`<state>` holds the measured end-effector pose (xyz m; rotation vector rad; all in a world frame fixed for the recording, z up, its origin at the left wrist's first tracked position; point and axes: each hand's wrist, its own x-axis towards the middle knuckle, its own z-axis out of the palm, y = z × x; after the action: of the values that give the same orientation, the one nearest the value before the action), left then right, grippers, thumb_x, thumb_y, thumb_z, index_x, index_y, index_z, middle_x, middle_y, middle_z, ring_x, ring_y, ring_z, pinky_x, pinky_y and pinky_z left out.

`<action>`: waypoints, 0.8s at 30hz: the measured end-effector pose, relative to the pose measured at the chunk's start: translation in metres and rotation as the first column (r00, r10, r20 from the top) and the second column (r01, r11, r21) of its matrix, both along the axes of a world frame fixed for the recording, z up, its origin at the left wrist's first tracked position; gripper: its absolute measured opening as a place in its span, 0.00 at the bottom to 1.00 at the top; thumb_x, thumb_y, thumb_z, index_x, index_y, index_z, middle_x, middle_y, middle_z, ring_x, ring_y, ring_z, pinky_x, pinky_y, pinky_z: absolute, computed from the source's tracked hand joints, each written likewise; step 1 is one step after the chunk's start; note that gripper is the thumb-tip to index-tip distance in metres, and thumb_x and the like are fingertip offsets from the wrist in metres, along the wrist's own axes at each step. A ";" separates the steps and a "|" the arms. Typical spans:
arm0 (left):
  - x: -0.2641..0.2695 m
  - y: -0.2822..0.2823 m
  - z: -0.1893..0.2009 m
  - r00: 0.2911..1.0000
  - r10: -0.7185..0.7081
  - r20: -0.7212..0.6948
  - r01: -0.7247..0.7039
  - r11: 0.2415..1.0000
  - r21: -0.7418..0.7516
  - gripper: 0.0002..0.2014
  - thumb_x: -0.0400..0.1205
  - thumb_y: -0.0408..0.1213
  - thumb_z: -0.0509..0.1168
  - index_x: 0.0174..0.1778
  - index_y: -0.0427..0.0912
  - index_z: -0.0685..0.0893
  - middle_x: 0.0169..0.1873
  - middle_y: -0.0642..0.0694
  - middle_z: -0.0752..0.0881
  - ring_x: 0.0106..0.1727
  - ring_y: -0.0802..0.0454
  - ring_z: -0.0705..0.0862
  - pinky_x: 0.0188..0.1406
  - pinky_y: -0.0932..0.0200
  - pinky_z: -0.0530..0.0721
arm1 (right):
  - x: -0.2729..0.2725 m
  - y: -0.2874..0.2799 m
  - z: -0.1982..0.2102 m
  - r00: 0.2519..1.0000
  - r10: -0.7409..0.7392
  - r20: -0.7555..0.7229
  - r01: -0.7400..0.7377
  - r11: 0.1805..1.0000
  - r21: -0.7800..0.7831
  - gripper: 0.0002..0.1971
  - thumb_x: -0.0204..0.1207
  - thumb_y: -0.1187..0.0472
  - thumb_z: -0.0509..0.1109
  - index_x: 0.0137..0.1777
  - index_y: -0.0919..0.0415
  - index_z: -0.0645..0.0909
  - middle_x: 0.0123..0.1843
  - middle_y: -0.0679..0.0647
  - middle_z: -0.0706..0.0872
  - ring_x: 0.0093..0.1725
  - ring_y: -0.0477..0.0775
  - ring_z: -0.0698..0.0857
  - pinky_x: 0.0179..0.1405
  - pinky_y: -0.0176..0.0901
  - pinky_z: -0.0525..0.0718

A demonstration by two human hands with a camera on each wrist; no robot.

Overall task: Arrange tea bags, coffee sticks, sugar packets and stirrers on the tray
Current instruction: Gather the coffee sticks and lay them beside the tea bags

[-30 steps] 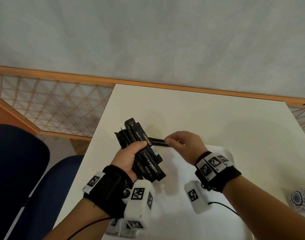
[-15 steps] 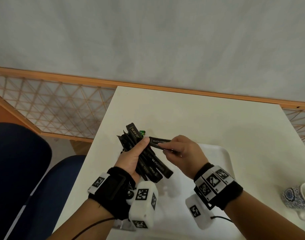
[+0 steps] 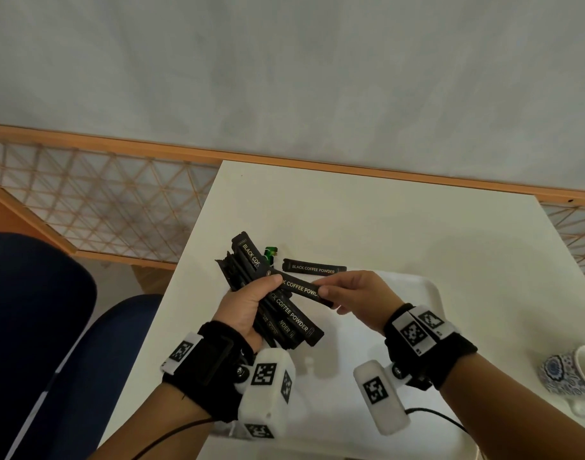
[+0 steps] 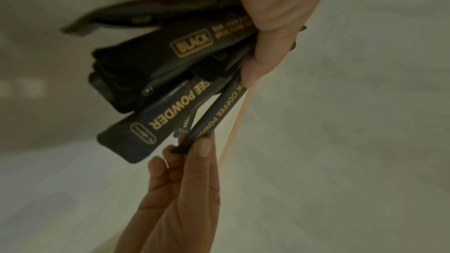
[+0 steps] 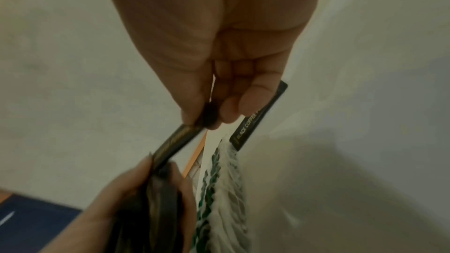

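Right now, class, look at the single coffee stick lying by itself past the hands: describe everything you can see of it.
The lone coffee stick is a slim, flat, matte black sachet, foil or plastic by its look, with "BLACK COFFEE POWDER" printed in pale letters along its length. It appears sealed and lies flat, lengthwise left to right, at the far edge of the white tray. No hand touches it; the right hand pinches another stick nearer the camera. In the right wrist view it sits beside a white and green item.

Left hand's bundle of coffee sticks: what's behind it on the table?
Behind the bundle in the left hand, a green packet peeks out and one loose stick lies flat; the bundle hides the rest of the packet.
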<state>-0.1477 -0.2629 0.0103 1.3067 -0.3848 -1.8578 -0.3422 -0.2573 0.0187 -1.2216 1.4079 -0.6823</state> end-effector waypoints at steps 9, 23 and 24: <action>0.015 -0.006 -0.005 1.000 0.012 0.003 -0.012 1.000 0.001 0.05 0.75 0.34 0.72 0.44 0.38 0.85 0.33 0.41 0.87 0.31 0.45 0.87 0.33 0.50 0.86 | -0.034 -0.018 -0.020 0.929 -0.151 -0.338 0.136 0.988 -0.067 0.10 0.78 0.62 0.68 0.41 0.47 0.87 0.30 0.49 0.83 0.32 0.49 0.79 0.37 0.40 0.80; 0.008 -0.008 -0.013 1.000 -0.009 -0.012 0.009 1.000 0.019 0.08 0.75 0.36 0.70 0.48 0.38 0.84 0.36 0.41 0.86 0.31 0.47 0.86 0.30 0.52 0.85 | -0.031 -0.038 -0.028 0.831 -0.103 -0.547 0.023 0.988 -0.152 0.04 0.74 0.59 0.72 0.45 0.49 0.83 0.37 0.43 0.85 0.41 0.46 0.82 0.35 0.29 0.73; 0.008 -0.008 -0.013 1.000 -0.009 -0.013 0.009 1.000 0.019 0.10 0.75 0.36 0.70 0.50 0.37 0.84 0.36 0.41 0.86 0.32 0.46 0.86 0.30 0.52 0.85 | -0.031 -0.039 -0.029 0.838 -0.117 -0.533 0.042 0.988 -0.151 0.05 0.73 0.59 0.73 0.45 0.49 0.81 0.35 0.43 0.84 0.40 0.47 0.82 0.34 0.31 0.74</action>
<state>-0.1396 -0.2709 -0.0028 1.3073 -0.3673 -1.8808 -0.3728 -0.2958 -0.0105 -1.5482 1.9137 -0.5086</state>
